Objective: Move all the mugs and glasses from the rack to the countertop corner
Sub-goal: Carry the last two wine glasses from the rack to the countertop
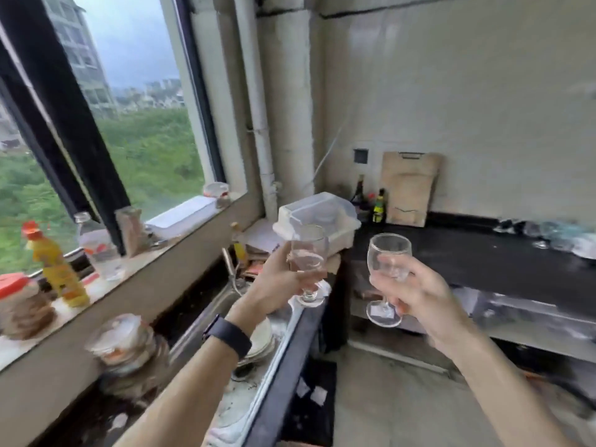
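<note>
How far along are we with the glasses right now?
Done: a blurred cluster of glassware already sits on the black countertop at far right. In hand: the left hand and right hand each carry one wine glass upright in the air. Left: setting both down; the rack is out of view, so the remainder is unknown.

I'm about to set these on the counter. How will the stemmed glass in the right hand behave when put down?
The stemmed glass looks thin and clear, so probably fragile. Its tall bowl over a narrow stem and small foot suggests it tips easily. The right hand wraps its bowl; smooth glass may slip.
</note>
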Available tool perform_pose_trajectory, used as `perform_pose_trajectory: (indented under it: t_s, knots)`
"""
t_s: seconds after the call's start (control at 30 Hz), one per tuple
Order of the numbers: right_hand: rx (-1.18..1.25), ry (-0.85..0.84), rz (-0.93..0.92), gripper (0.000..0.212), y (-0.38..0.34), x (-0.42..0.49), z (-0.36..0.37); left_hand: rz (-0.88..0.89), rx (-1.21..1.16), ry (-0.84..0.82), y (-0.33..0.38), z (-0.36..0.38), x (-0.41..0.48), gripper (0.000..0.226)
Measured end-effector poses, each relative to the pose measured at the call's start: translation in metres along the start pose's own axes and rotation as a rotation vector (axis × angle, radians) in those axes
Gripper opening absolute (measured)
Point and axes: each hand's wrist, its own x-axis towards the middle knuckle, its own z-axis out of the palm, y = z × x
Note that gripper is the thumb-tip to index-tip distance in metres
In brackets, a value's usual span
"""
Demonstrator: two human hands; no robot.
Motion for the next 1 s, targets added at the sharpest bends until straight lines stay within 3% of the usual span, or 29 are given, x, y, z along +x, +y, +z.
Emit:
perform_pose_trajectory:
  t_s: [0.17,0.37,0.63,1.0]
  knots:
    - [-0.076,0.242,0.045,0.034,0.022,-0.015,-0.147,0.008,-0.015,-0.176,0.002,0.152,0.055,0.049]
    - [-0.086,0.448,0.073,0.037,0.040,-0.024,-0.263,-0.014,-0.020,-0.366,0.008,0.286,0.103,0.049]
    - [-0.067,0.600,0.149,0.043,0.089,0.018,-0.362,-0.066,0.038,-0.489,-0.016,0.387,0.183,0.046]
    - [-0.085,0.648,0.328,0.043,0.141,0.169,-0.493,-0.171,0.057,-0.523,-0.058,0.489,0.370,0.041]
